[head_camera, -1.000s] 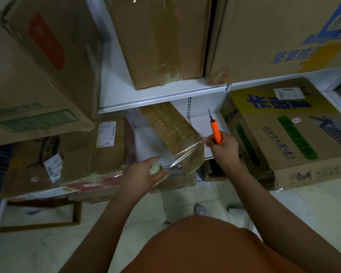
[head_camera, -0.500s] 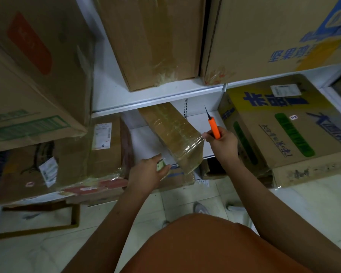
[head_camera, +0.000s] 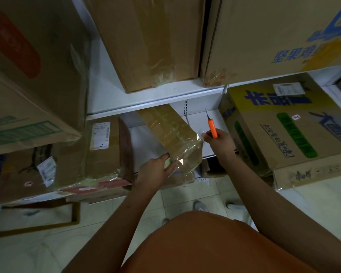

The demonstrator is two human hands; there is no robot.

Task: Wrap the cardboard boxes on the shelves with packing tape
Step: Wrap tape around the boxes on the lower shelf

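A narrow tape-wrapped cardboard box [head_camera: 171, 134] is pressed at its near end by the left hand [head_camera: 156, 171], fingers laid flat against the film. An orange utility knife [head_camera: 212, 130] is gripped in the curled right hand [head_camera: 219, 141], just beside the box's right corner.

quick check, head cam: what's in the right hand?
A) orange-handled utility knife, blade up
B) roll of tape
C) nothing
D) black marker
A: the right hand grips an orange utility knife with its thin blade pointing up toward the shelf, while the left hand presses on the taped narrow box.
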